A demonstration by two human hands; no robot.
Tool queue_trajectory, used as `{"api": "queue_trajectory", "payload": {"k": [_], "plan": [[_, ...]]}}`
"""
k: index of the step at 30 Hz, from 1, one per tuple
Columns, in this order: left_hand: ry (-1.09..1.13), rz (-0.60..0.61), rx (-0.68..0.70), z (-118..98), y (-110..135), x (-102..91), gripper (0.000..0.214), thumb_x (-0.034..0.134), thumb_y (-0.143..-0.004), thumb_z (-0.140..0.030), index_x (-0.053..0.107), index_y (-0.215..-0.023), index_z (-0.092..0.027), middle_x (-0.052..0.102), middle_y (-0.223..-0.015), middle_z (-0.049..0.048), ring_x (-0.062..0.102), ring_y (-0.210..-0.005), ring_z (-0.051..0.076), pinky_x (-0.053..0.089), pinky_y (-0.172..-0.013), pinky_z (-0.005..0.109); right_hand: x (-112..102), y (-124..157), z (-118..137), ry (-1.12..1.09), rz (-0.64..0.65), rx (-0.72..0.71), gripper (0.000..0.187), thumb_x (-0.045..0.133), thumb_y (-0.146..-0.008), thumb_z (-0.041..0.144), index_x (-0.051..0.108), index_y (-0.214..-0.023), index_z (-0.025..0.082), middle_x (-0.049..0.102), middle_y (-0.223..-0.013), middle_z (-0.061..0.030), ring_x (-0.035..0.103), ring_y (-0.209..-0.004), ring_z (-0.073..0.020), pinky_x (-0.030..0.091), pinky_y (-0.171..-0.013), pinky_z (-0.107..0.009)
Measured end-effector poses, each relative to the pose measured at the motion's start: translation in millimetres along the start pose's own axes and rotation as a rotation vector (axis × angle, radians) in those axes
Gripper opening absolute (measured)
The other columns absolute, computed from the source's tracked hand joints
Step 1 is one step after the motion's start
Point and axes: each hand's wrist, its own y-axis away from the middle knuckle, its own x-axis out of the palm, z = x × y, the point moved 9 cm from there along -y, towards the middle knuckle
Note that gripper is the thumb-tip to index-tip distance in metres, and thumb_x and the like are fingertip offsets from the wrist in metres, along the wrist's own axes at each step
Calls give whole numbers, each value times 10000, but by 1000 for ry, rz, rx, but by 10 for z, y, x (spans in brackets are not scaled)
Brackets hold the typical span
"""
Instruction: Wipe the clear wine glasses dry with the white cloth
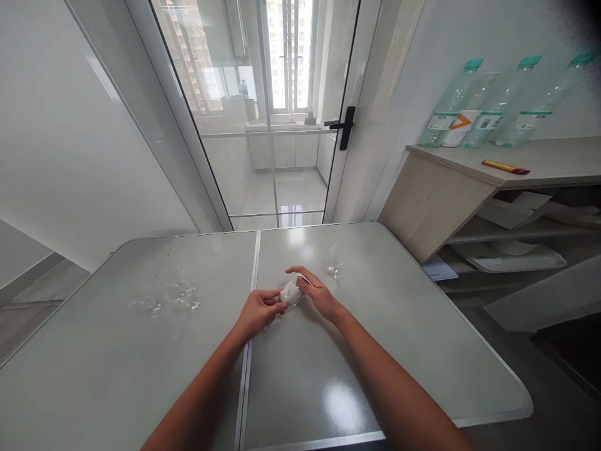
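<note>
Over the middle of the table, my left hand point(261, 311) pinches a small clear stemmed glass point(295, 303) between thumb and fingers. White tissue or cloth point(291, 291) fills the bowl of that glass, which is tilted. My right hand point(320, 295) is at the other end of the glass, its thumb pressed on the white material and its index finger reaching over. Exactly where the right fingertips sit is partly hidden. Beyond my right hand, another stemmed glass point(335, 270) stands upright. Several more clear glasses point(181, 293) are grouped to the left; their outlines are faint.
The grey table point(197, 388) has a metal seam down its middle. A glass door point(347, 128) with a black handle is behind it. On the right, a wooden shelf unit point(432, 200) bears several plastic bottles point(488, 116) and a yellow-red stick-shaped packet point(504, 167).
</note>
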Motion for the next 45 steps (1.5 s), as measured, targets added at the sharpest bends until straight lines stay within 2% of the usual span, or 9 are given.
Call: {"api": "queue_trajectory", "payload": {"k": [5, 11, 15, 21, 25, 34, 37, 41, 45], "plan": [[463, 307, -329, 188, 59, 205, 462, 784, -770, -482, 744, -1050, -117, 587, -714, 7, 206, -407, -2, 149, -399, 185, -63, 32, 131, 187, -47, -201, 355, 462, -1019, 509, 656, -1186, 264, 596, -1038, -41, 530, -896, -210, 414, -857, -333], [-195, -228, 167, -81, 13, -163, 529, 780, -802, -405, 715, -1273, -173, 675, -724, 18, 468, -514, 92, 355, -524, 224, -82, -42, 18, 203, -93, -147, 333, 498, -1008, 470, 634, -1253, 291, 622, -1064, -23, 550, -945, -216, 404, -893, -335], [-650, -387, 449, -266, 132, -72, 480, 730, -866, -302, 674, -1341, -266, 748, -800, 20, 582, -578, 120, 417, -611, 233, -145, -74, -149, -34, -210, -11, 316, 559, -962, 501, 651, -1138, 256, 584, -904, -2, 526, -816, -186, 408, -755, -286], [-570, -498, 493, -287, 176, -114, 508, 727, -892, -364, 610, -1377, -267, 749, -858, 8, 594, -582, 110, 475, -649, 237, -438, 87, -62, -138, -577, -149, 405, 649, -908, 501, 591, -1239, 275, 599, -954, -6, 552, -845, -182, 439, -777, -278], [-177, -514, 429, -284, 194, -304, 481, 690, -915, -417, 560, -1341, -236, 731, -895, 27, 610, -601, 115, 498, -628, 245, -616, 183, 23, -213, -719, -221, 322, 672, -892, 514, 604, -1091, 271, 596, -879, 14, 551, -798, -168, 442, -754, -266], [538, -76, 272, -172, 2, 138, 496, 745, -850, -520, 337, -878, -241, 664, -744, -24, 492, -404, 65, 346, -424, 189, 261, -43, 11, -684, -84, -30, 261, 577, -931, 449, 636, -823, 219, 649, -874, -49, 582, -776, -219, 496, -778, -387], [679, -77, 182, -117, -22, 166, 495, 739, -850, -534, 344, -896, -240, 633, -728, -40, 416, -385, 39, 296, -407, 177, 313, -40, -36, -712, -87, -7, 212, 585, -920, 414, 638, -838, 225, 647, -879, -41, 585, -818, -223, 500, -815, -393], [753, -161, 115, -63, -32, 103, 528, 768, -821, -523, 325, -888, -244, 593, -697, -68, 361, -387, 27, 259, -405, 174, 355, -3, -15, -476, -101, -82, 199, 556, -952, 385, 625, -847, 230, 605, -830, -34, 579, -844, -220, 489, -830, -372], [524, -250, 147, -44, -25, 35, 501, 739, -840, -487, 297, -900, -258, 612, -652, -76, 405, -400, 61, 293, -438, 189, 294, 91, 174, 109, -196, -309, 215, 516, -980, 348, 598, -816, 235, 578, -930, -66, 572, -933, -242, 483, -861, -403]]}}
